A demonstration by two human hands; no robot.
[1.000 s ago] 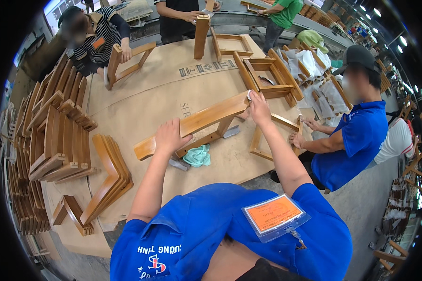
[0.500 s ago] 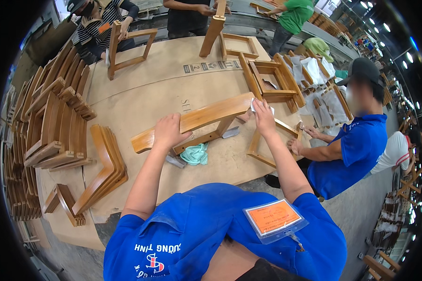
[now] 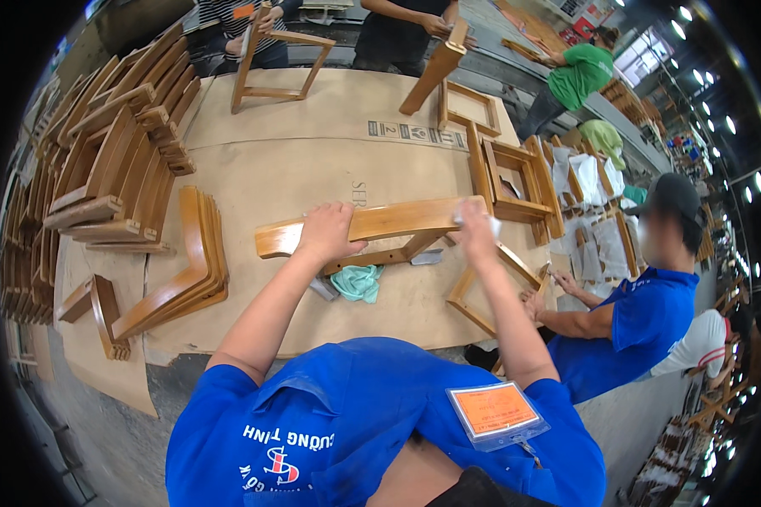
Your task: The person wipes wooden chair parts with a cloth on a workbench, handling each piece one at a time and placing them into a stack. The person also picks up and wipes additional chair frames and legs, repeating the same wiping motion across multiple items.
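One broad desk covered in tan cardboard (image 3: 271, 177) spread before us, a tall stack of brown wooden frames (image 3: 123, 169) on its left side. Near its front edge, between our hands, stood a glossy honey-brown wooden frame with a broad curved rail (image 3: 406, 218), rail uppermost. Left of it lay a nested set of bent, L-shaped wooden pieces (image 3: 190, 262).

Our left hand (image 3: 328, 228) had its grip closed over the rail, thumb on the near side. Our right hand (image 3: 479, 237) was at the rail's right end, too blurred for us to tell how tight its grip was. A crumpled mint-green cloth (image 3: 357, 284) lay below the rail, and a small white wad (image 3: 493, 226) showed beside the right fingers.

We judged work on this frame under way, not finished; which stacked pieces were done, we could not tell.
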